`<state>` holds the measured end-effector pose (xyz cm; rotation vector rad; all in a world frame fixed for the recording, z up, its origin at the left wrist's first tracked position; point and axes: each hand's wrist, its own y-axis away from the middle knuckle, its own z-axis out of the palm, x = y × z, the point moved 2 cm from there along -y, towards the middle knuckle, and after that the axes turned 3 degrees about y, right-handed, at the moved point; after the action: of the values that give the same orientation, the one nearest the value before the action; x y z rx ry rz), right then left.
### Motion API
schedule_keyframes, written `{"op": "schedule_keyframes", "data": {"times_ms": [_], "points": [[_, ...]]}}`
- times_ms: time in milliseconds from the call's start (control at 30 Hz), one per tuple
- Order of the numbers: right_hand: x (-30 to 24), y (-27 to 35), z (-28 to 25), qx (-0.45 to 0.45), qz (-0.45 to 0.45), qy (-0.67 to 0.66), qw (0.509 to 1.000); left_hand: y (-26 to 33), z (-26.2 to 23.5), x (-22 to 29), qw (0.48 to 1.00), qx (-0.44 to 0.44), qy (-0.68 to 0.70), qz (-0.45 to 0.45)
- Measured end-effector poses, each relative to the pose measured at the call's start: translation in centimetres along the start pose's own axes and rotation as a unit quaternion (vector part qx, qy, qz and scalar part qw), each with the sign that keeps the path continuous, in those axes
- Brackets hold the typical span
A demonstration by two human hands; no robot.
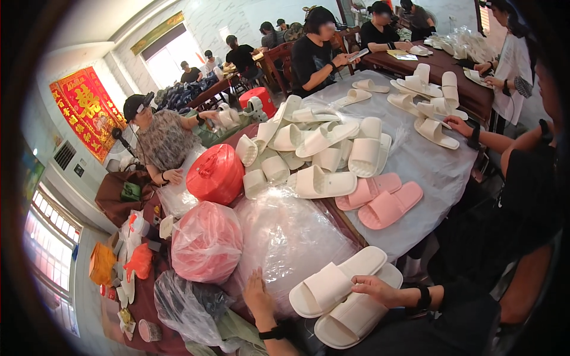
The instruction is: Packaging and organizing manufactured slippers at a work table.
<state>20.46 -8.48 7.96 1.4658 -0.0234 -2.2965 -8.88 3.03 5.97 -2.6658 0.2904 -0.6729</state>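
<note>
Close in front of me lies a pair of white slippers (321,290), their soles side by side and slightly overlapping. Over them is my right hand (377,290), its fingertips apart at the edge of a strap; whether they press on it is hard to see. My left hand (259,298) rests with fingers stretched on a stack of clear plastic bags (291,234). Beyond the bags rises a heap of white slippers (325,139). A pink slipper pair (390,205) lies right of the heap's near end.
Left of the bags stand a red plastic-wrapped roll (215,174) and a pink bundle in clear film (207,242). Crumpled clear plastic (187,305) lies nearer. At the right, a co-worker's hand (459,126) touches more slippers. Another person (169,139) works at the far left.
</note>
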Motion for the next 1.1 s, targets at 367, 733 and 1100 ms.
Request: {"op": "schedule_keyframes", "data": {"times_ms": [367, 733, 1100], "points": [[0.2, -2.2, 0.7, 0.026, 0.014, 0.009, 1.0, 0.4, 0.5, 0.6, 1.0, 0.002, 0.002, 0.001], [0.4, -3.4, 1.6, -0.014, 0.021, 0.089, 0.996, 1.0, -0.2, -0.5, 0.996, -0.08, 0.012, 0.041], [-0.9, -4.2, 1.1, -0.091, 0.065, 0.124, 0.986, 1.6, -1.1, 1.9, 0.994, -0.094, 0.015, 0.051]]}}
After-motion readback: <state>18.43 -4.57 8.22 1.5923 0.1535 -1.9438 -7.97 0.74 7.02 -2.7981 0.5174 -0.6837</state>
